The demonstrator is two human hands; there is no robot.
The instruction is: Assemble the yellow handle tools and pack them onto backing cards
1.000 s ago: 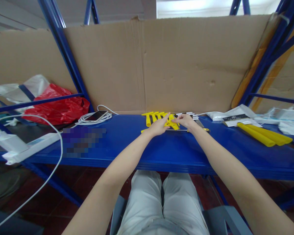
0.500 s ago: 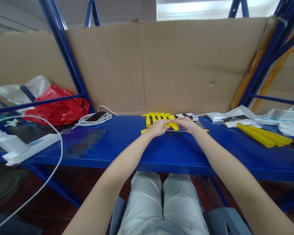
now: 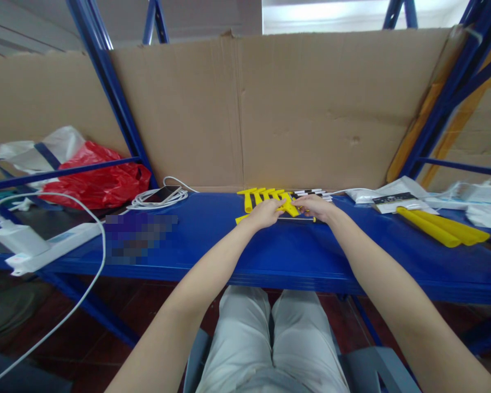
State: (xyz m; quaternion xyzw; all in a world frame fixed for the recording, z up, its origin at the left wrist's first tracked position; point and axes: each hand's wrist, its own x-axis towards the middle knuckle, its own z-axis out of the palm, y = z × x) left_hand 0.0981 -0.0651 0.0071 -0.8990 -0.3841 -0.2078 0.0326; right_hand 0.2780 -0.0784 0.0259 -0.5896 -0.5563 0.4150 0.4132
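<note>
Close together over the far middle of the blue tabletop, my two hands meet at a yellow T-shaped piece (image 3: 288,207). My left hand (image 3: 265,214) has its fingers closed on the left side of the piece. On the other side, the bent fingers of my right hand (image 3: 316,206) touch its right end; whether they pinch anything else is hidden. Several similar yellow T-shaped pieces (image 3: 248,202) lie in a row just behind my left hand. Below my fingers runs a thin rod (image 3: 297,219) with a yellow tip. Several black-and-white sticks (image 3: 311,192) lie behind my right hand.
Yellow rolled sheets (image 3: 442,229) and a white packet with a black label (image 3: 399,201) lie right. At left are a phone (image 3: 163,194) with coiled white cable, a white power strip (image 3: 61,245) and a red plastic bag (image 3: 102,174). Cardboard (image 3: 245,109) walls the back.
My right hand has shifted slightly right, and more of the yellow piece shows between my hands. A grey strip by my right wrist no longer shows. My left hand has barely moved.
</note>
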